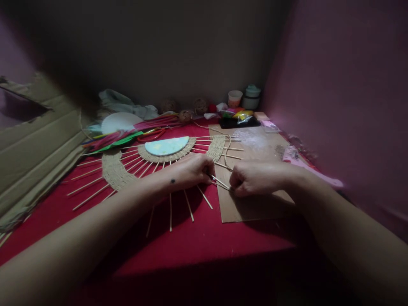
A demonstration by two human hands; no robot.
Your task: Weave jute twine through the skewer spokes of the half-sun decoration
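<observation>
On the red table (204, 238), one round weaving (159, 163) lies flat, its thin sticks (189, 205) fanning outward like spokes. At least ten bare stick ends show along its left and near sides, and several more at the right; an exact count cannot be made, since the hands cover some. Two bands of jute cord run around it: one inner ring hugging the pale disc (166, 145) at the centre, and one wider outer arc (115, 171).

Left hand (188, 171) rests on the weaving's right edge, fingers curled down and pinching where a stick meets the cord. Right hand (255, 178) lies just beside it on a cardboard sheet (255, 208), closed around the other end of that same stick (219, 182), which bridges the small gap between the two hands.

Behind the weaving lie one white plate (119, 122), one pair of red-handled scissors (152, 135), a bundle of coloured strips (127, 136), three twine balls (185, 115) and two small tubs (235, 98). Folded cardboard (35, 144) stands at the left.
</observation>
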